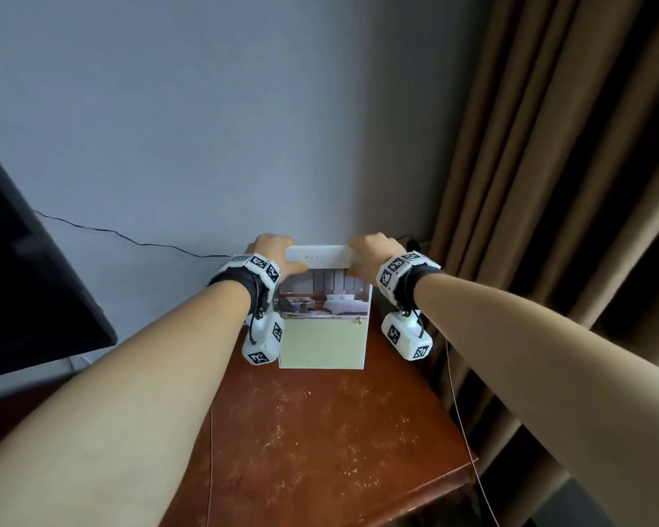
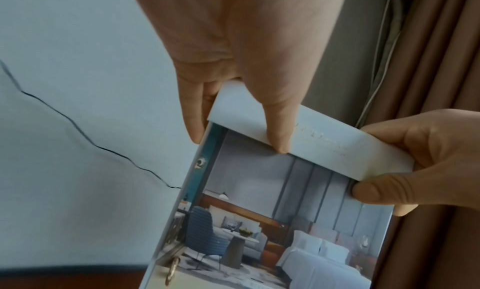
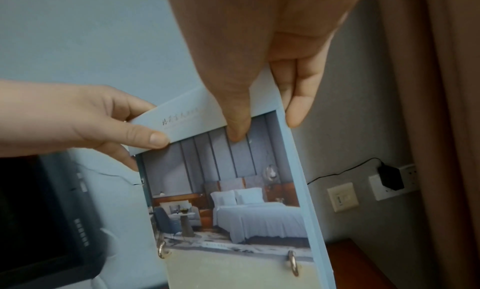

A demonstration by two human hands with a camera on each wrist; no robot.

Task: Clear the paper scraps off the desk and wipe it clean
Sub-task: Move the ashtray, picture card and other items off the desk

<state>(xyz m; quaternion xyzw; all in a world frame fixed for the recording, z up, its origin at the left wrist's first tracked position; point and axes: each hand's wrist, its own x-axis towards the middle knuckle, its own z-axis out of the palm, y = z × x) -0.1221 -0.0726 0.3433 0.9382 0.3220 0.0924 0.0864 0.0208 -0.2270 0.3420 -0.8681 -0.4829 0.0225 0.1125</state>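
A ring-bound card stand (image 1: pixel 326 298) with a bedroom photo and a pale lower flap is upright over the back of the red-brown wooden desk (image 1: pixel 320 431). My left hand (image 1: pixel 271 252) pinches its top left corner, thumb in front and fingers behind (image 2: pixel 233 137). My right hand (image 1: pixel 373 249) pinches the top right corner the same way (image 3: pixel 265 127). The stand's photo (image 2: pixel 259 211) fills the wrist views, with two metal rings (image 3: pixel 293 262) at the fold. Pale specks are scattered across the desk top. I cannot tell whether the stand's lower edge touches the desk.
A dark screen (image 1: pixel 27 279) stands at the left. Brown curtains (image 1: pixel 548 184) hang close along the right. Wall sockets with a black adapter (image 3: pixel 389 178) and a switch (image 3: pixel 342 197) sit behind the desk. A thin black cable (image 1: pixel 130 237) runs along the grey wall.
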